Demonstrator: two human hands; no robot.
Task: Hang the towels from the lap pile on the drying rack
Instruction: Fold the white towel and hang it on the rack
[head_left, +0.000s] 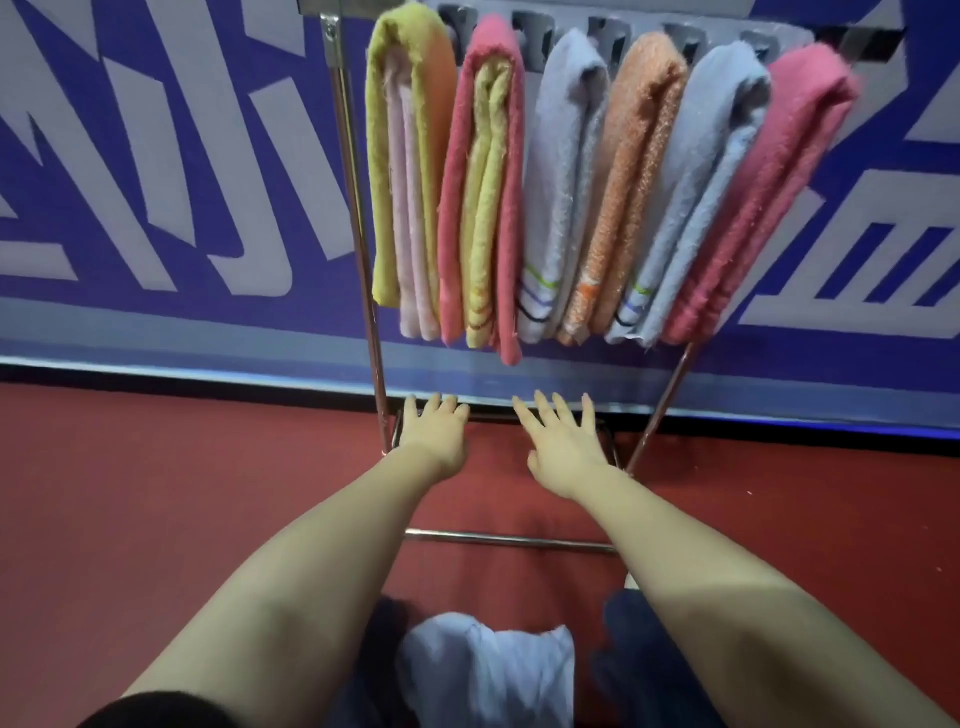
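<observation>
Left hand (435, 434) and right hand (563, 444) spread empty below six hung towels (641, 182), with one lap towel (488, 670).

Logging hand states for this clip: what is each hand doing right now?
Left hand: open, fingers spread, holding nothing.
Right hand: open, fingers spread, holding nothing.

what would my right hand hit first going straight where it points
Probably the hanging end of the pink and yellow towel beyond the right hand; depth is unclear, so it could pass under to the wall.
</observation>
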